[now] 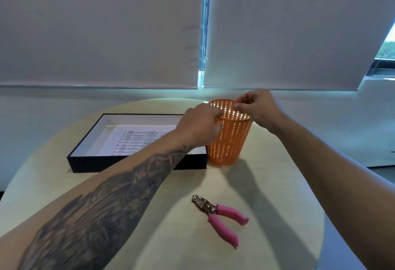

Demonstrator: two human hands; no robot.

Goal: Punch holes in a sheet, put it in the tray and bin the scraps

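A printed sheet (136, 139) lies flat inside the black tray (136, 164) at the back left of the round table. Right of the tray stands an orange slotted bin (229, 141), tilted slightly toward me. My left hand (198, 126) grips the bin's near rim and left side. My right hand (256, 107) hovers over the bin's mouth with thumb and fingertips pinched together; any scraps between them are too small to see. The pink-handled hole punch (220, 216) rests on the table in front, untouched.
The pale round table (171, 237) ends close behind the bin, with a wall and lowered window blinds (106, 34) beyond. The tray's right end touches the bin's base.
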